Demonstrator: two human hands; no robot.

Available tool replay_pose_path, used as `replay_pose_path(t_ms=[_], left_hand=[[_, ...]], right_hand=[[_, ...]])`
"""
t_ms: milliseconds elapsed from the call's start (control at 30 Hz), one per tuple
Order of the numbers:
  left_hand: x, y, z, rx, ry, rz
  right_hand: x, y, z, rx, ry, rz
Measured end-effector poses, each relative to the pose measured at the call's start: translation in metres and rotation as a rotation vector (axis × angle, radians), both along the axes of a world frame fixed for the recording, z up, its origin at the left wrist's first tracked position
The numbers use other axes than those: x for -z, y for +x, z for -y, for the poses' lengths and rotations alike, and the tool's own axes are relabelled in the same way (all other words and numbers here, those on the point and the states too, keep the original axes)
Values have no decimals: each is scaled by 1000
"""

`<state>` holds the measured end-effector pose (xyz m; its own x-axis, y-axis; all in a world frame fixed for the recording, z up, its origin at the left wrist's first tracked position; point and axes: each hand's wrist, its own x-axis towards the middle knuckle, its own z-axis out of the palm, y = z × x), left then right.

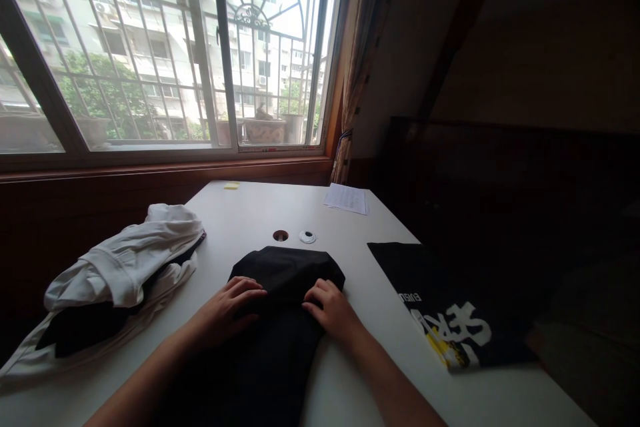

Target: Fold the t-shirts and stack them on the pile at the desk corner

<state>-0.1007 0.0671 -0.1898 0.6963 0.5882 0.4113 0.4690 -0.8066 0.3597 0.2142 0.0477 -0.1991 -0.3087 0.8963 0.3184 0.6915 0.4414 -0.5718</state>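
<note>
A black garment (pixel 280 347) lies lengthwise on the white table in front of me, its far end folded over into a flap. My left hand (pixel 237 303) rests on the left side of this flap, fingers bent over the cloth and thumb nearer to me. On the right side, my right hand (pixel 327 307) holds the flap's edge between curled fingers and thumb. The cloth under both palms is hidden. What kind of garment it is, I cannot tell.
White and dark clothes (pixel 120 260) are heaped at the left. A folded black shirt with white and yellow print (pixel 450 327) lies at the right. Beyond are a cable hole (pixel 281 235), a round cap (pixel 307 237), papers (pixel 346 199) and a yellow note (pixel 231 185) on the table (pixel 260 207).
</note>
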Motion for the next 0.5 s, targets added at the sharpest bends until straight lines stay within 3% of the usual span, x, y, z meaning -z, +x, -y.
replay_pose_path(t_ms=[500], left_hand=[[-3, 1, 2, 3, -8, -4]], right_hand=[[0, 0, -1, 4, 11, -6]])
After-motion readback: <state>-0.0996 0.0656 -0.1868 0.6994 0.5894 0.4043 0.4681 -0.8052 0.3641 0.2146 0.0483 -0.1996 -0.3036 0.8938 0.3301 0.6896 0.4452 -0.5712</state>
